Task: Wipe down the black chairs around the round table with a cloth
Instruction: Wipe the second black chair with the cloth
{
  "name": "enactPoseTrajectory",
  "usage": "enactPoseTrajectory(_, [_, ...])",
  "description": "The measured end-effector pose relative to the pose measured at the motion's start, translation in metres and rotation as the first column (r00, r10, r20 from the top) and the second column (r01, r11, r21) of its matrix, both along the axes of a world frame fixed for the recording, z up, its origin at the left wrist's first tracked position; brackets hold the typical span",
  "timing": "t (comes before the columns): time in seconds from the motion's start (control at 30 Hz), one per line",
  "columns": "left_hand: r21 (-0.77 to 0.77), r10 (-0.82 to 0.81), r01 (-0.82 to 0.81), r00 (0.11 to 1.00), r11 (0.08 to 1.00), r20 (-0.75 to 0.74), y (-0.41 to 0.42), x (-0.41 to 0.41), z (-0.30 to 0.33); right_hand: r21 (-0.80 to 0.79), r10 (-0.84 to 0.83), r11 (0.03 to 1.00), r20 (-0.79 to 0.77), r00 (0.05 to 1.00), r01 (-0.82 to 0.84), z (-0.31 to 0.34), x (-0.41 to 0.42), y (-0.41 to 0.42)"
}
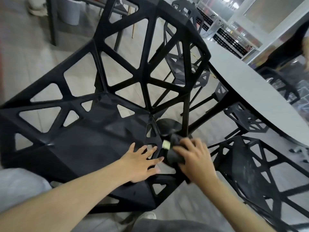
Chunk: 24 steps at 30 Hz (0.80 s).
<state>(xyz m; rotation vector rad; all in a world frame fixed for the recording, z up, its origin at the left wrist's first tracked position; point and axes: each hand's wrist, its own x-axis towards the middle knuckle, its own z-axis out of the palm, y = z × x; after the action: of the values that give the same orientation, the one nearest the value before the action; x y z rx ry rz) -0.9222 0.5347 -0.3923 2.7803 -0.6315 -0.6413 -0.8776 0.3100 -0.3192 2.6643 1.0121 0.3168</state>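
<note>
The dark cloth [175,151] is gripped by the right hand [195,158] at the seat's right edge; the unwiped chair seat [80,148] lies leftward, steadied by the flat, spread left hand [142,163].

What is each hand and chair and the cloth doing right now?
Left hand: fingers spread, flat on the chair seat.
Right hand: grips the dark cloth, blurred.
Dark cloth: bunched, pressed on the seat's edge.
Nearest black chair: upright, being wiped.
Chair on the right: upright, untouched.
Round table: standing, top bare where seen.
</note>
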Motion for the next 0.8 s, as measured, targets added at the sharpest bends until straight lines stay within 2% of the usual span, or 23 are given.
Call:
enactPoseTrajectory(0.13, [0.001,0.017,-0.017,1.000,1.000,-0.016,-0.004,-0.001,0.003,-0.120,0.139,0.982,-0.075,0.987,-0.148,-0.011,-0.028,-0.022])
enactPoseTrajectory(0.3, [-0.019,0.029,-0.029,0.999,0.999,-0.021,-0.002,-0.004,0.005,-0.143,0.072,0.988,0.081,0.994,-0.060,0.017,0.049,0.026])
enactPoseTrajectory(0.37, [-0.022,0.021,-0.021,1.000,1.000,-0.020,-0.001,-0.003,0.006,-0.083,0.020,0.997,0.124,0.992,-0.009,0.028,0.080,0.038])
enactPoseTrajectory(0.43, [-0.023,0.015,-0.016,1.000,1.000,-0.014,-0.001,-0.003,0.007,0.043,-0.067,0.997,0.141,0.988,0.062,0.038,0.107,0.048])
enactPoseTrajectory(0.53, [-0.020,0.001,-0.001,1.000,1.000,-0.020,0.001,0.000,0.009,0.184,-0.125,0.977,0.083,0.989,0.108,0.038,0.110,0.052])
enactPoseTrajectory(0.6, [-0.016,-0.012,0.011,0.999,1.000,-0.030,0.002,0.002,0.012,0.153,-0.049,0.987,0.049,0.998,0.041,0.032,0.093,0.038])
enactPoseTrajectory(0.7, [-0.004,-0.025,0.025,0.998,1.000,-0.058,0.001,0.005,0.015,0.030,0.176,0.984,0.023,0.984,-0.177,0.028,0.077,0.010])
enactPoseTrajectory(0.8, [-0.012,-0.016,0.015,0.997,1.000,-0.075,0.001,0.005,0.015,0.000,0.197,0.980,0.058,0.979,-0.197,0.038,0.108,0.020])
